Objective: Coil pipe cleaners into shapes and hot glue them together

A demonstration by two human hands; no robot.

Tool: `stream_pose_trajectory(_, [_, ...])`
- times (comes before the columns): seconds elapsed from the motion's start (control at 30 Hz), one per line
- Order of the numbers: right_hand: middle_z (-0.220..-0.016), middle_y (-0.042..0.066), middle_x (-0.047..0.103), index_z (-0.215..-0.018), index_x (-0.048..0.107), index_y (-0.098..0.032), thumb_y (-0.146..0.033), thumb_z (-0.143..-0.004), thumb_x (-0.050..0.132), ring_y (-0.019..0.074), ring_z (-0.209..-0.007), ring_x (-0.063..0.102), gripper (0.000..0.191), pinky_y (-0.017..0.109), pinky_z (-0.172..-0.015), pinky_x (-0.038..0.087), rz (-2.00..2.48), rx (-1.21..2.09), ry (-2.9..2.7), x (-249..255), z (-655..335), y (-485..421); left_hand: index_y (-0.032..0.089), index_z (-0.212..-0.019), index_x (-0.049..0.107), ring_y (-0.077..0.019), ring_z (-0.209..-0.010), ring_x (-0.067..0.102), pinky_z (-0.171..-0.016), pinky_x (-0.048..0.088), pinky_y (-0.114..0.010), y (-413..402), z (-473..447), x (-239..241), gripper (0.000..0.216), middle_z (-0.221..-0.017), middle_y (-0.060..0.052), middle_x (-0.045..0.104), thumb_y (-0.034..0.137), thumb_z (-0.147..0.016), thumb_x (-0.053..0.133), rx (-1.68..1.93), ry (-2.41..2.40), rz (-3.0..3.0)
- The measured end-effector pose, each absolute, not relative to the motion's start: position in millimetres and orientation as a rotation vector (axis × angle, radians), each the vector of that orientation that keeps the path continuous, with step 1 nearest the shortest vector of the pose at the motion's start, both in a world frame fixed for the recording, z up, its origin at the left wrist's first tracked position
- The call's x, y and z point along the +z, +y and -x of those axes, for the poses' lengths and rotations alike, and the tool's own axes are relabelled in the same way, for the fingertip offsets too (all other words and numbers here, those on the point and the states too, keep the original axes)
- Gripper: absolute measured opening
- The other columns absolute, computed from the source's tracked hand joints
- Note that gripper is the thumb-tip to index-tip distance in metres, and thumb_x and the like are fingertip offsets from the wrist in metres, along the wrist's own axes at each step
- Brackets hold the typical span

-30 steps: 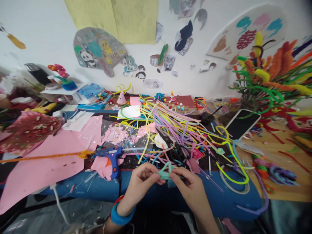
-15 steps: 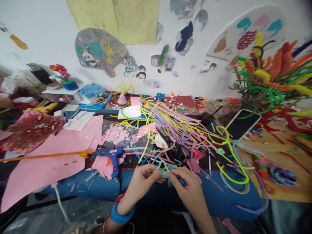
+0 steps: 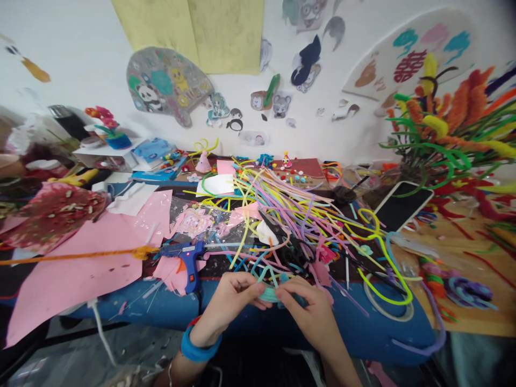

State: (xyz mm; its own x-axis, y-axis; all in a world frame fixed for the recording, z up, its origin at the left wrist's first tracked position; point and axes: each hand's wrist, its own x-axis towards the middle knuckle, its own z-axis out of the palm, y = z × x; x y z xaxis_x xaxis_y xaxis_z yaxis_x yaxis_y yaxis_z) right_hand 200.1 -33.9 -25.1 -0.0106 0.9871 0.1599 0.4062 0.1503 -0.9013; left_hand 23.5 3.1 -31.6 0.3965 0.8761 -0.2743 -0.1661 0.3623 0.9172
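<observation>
A mint-green pipe cleaner (image 3: 267, 293), bent into a small shape with a pointed loop on top, is held between both hands just above the table's front edge. My left hand (image 3: 238, 293) pinches its left side with thumb and fingers. On the right side, my right hand (image 3: 304, 302) grips it between thumb and forefinger. Part of the bent piece is hidden behind the fingers. Just beyond the hands lies a heap of loose pipe cleaners (image 3: 290, 209) in yellow, pink, purple and blue.
Left of the hands lies a blue glue gun (image 3: 188, 263) on pink sheets (image 3: 97, 279). A phone (image 3: 403, 205) leans at the right, near a bunch of fuzzy pipe-cleaner flowers (image 3: 447, 118). A roll of tape (image 3: 389, 301) rests by the front edge, right of the hands.
The hands stay in nearly the same place. The mint-green piece has turned slightly between the fingers, showing more of its lower band. The view has shifted a little.
</observation>
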Motion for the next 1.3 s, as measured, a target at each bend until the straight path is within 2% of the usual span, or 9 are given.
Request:
stream_pose_trajectory(0.2, [-0.071, 0.002, 0.07, -0.07, 0.071, -0.021, -0.029, -0.085, 0.062, 0.0179, -0.07, 0.065, 0.02, 0.029, -0.07, 0.05, 1.369, 0.904, -1.506, -25.5, -201.1, -35.7, 0.011, -0.075, 0.074, -0.021, -0.066, 0.075, -0.062, 0.061, -0.027, 2.9, -17.7, -31.4, 0.025, -0.072, -0.011, 0.078, 0.035, -0.078, 0.074, 0.749, 0.82, -0.921])
stream_pose_trajectory(0.47, [-0.07, 0.002, 0.07, -0.069, 0.071, -0.02, -0.03, -0.084, 0.063, 0.0187, -0.069, 0.066, 0.02, 0.029, -0.07, 0.051, 1.39, 0.915, -1.453, -24.4, -199.7, -36.5, 0.012, -0.088, 0.074, -0.0244, -0.073, 0.075, -0.072, 0.061, -0.036, 3.0, -12.7, -26.4, 0.026, -0.08, -0.011, 0.078, 0.036, -0.08, 0.071, 0.719, 0.812, -1.032])
stream_pose_trajectory(0.53, [-0.068, 0.002, 0.07, -0.068, 0.07, -0.02, -0.03, -0.083, 0.063, 0.0187, -0.068, 0.065, 0.02, 0.028, -0.067, 0.051, 1.391, 0.903, -1.427, -25.0, -198.9, -36.4, 0.014, -0.095, 0.072, -0.0245, -0.079, 0.074, -0.075, 0.06, -0.036, 0.5, -14.0, -28.4, 0.024, -0.086, -0.011, 0.077, 0.033, -0.081, 0.069, 0.821, 0.867, -1.135])
stream_pose_trajectory(0.63, [-0.064, 0.002, 0.069, -0.064, 0.068, -0.019, -0.03, -0.081, 0.064, 0.0178, -0.063, 0.065, 0.02, 0.027, -0.061, 0.05, 1.403, 0.847, -1.376, -25.5, -197.0, -35.7, 0.019, -0.1, 0.07, -0.0225, -0.091, 0.071, -0.083, 0.057, -0.035, -8.0, -17.9, -32.2, 0.018, -0.098, -0.009, 0.074, 0.022, -0.082, 0.068, 1.183, 1.104, -1.464])
stream_pose_trajectory(0.73, [-0.062, 0.001, 0.069, -0.063, 0.068, -0.019, -0.028, -0.079, 0.067, 0.0167, -0.06, 0.064, 0.019, 0.025, -0.06, 0.05, 1.425, 0.759, -1.348, -24.9, -193.6, -36.0, 0.022, -0.095, 0.072, -0.0195, -0.09, 0.068, -0.083, 0.055, -0.031, -18.8, -23.8, -34.6, 0.019, -0.095, -0.006, 0.07, 0.014, -0.078, 0.071, 1.448, 1.283, -1.879])
stream_pose_trajectory(0.83, [-0.063, 0.0, 0.069, -0.064, 0.069, -0.02, -0.027, -0.078, 0.07, 0.0162, -0.06, 0.065, 0.015, 0.025, -0.061, 0.051, 1.419, 0.665, -1.329, -23.5, -189.1, -38.4, 0.021, -0.105, 0.071, -0.0173, -0.089, 0.067, -0.081, 0.055, -0.027, -25.9, -30.6, -36.2, 0.027, -0.097, -0.006, 0.07, 0.011, -0.08, 0.067, 1.382, 1.222, -2.07])
stream_pose_trajectory(1.03, [-0.072, 0.0, 0.075, -0.074, 0.075, -0.023, -0.019, -0.078, 0.07, 0.0156, -0.068, 0.07, 0.007, 0.022, -0.066, 0.054, 1.303, 0.653, -1.356, -21.6, -181.6, -43.3, 0.021, -0.121, 0.066, -0.0187, -0.106, 0.066, -0.093, 0.053, -0.027, -28.9, -37.4, -40.8, 0.036, -0.115, -0.01, 0.07, 0.011, -0.088, 0.057, 1.294, 1.156, -1.928])
stream_pose_trajectory(1.17, [-0.084, 0.0, 0.077, -0.086, 0.076, -0.025, -0.015, -0.082, 0.065, 0.0152, -0.08, 0.072, 0.015, 0.02, -0.074, 0.055, 1.237, 0.727, -1.427, -19.6, -181.5, -43.9, 0.023, -0.113, 0.071, -0.0194, -0.102, 0.069, -0.091, 0.054, -0.027, -29.0, -38.0, -39.1, 0.028, -0.111, -0.007, 0.074, 0.018, -0.089, 0.057, 1.269, 1.081, -1.674])
stream_pose_trajectory(1.3, [-0.079, -0.001, 0.076, -0.08, 0.073, -0.024, -0.019, -0.081, 0.069, 0.015, -0.074, 0.071, 0.007, 0.021, -0.07, 0.053, 1.248, 0.744, -1.45, -20.7, -184.2, -43.8, 0.019, -0.096, 0.078, -0.0209, -0.088, 0.073, -0.079, 0.058, -0.026, -29.6, -38.9, -35.9, 0.02, -0.097, -0.008, 0.078, 0.024, -0.088, 0.06, 1.227, 1.125, -1.423])
